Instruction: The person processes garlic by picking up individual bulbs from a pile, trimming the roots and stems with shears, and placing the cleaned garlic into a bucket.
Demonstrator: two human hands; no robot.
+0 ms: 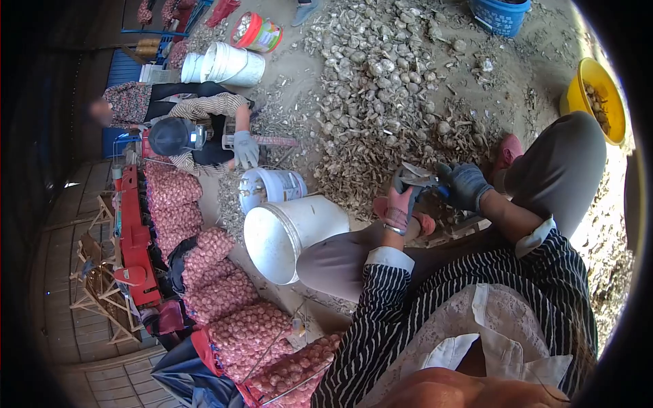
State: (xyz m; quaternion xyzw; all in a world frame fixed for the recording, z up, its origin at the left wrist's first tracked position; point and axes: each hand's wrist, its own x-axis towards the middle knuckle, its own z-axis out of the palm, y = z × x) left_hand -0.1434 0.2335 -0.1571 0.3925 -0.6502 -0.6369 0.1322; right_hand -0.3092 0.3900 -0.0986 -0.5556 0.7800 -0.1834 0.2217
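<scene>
My right hand (466,187), in a grey-blue glove, is closed around the blue handle of metal shears (420,178). The blades point left, over my left hand (400,204). That hand wears a pink and grey glove, and its fingers are closed beside the blades; what they hold is too small to tell. Both hands are above my lap, near the edge of a large heap of garlic bulbs (384,75) with dry stems and roots. Loose stalks (367,170) lie just beyond the left hand.
A white bucket (316,221) lies tipped by my left knee, with a smaller white pail (289,185) behind it. A yellow basin (578,92) is at the right and a blue bucket (500,17) at the top. Net sacks of garlic (245,340) line the left, near a co-worker in a cap (170,136).
</scene>
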